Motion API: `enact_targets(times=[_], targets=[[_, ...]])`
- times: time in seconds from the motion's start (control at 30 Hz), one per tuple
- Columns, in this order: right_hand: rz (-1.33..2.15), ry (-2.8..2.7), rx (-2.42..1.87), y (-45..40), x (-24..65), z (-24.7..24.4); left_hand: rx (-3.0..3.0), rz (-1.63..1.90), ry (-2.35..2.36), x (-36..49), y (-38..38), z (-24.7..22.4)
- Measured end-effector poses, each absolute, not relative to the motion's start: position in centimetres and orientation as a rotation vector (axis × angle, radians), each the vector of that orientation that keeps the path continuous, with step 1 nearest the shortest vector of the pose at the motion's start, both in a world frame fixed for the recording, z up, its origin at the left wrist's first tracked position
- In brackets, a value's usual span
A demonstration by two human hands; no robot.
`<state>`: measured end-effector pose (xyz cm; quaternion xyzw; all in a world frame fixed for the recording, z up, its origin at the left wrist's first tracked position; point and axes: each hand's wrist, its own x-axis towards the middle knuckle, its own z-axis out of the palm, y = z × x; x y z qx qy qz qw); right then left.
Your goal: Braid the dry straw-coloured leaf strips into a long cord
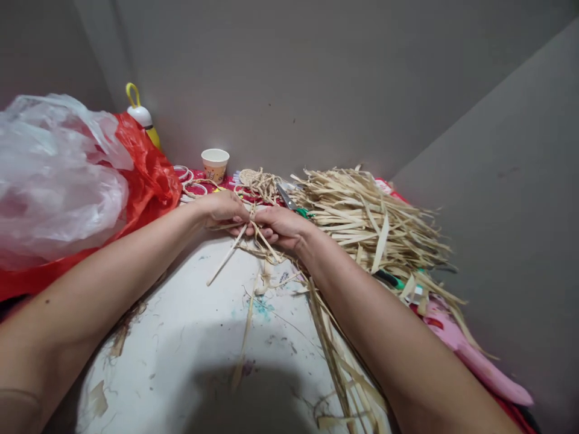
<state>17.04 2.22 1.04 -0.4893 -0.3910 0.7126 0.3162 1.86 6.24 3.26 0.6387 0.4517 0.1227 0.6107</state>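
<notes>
Straw-coloured dry strips make one big heap (357, 211), too many to count, and from where I stand everything can be placed by it. Just left of the heap, two bare hands meet: the left hand (226, 211) and the right hand (283, 226), both with fingers closed, pinch one small knot of strips between them. At least two loose ends hang from that worked piece (227, 255), which sits on the heap's near left side. One pair of scissors (286, 196) with a green handle touches the heap's left edge; a second green-and-black handle (391, 279) pokes out at its near edge. Beyond the scissors, left of the heap, lie one coiled disc (248, 176) and one tangle of twisted cord (266, 185). Farther left of it come one paper cup (215, 166), at least two pale loops (196, 188), one yellow-and-white bottle (141, 116) and two plastic bags, a whitish one (58, 181) and a red one (151, 172). One pink object (479, 355) lies on the heap's near right. The white tabletop (172, 337), nearer than the heap, is scuffed, stained blue-green and littered with scraps. Red patterned cloth (231, 179) shows left of the heap; plain grey walls (316, 84) rise behind it and meet in a corner.
</notes>
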Motion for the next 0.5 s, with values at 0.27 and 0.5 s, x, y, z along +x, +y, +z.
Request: enact_targets(times=[0.27,0.5], targets=[[1.885,-1.010,-1.333,2.06,17.06,0.44,1.427,0.209,0.989,1.43,6.23,3.17],[1.851,-1.027,-1.364,1.77,16.75,0.47,1.514,0.155,0.998,1.38,6.15,3.04]])
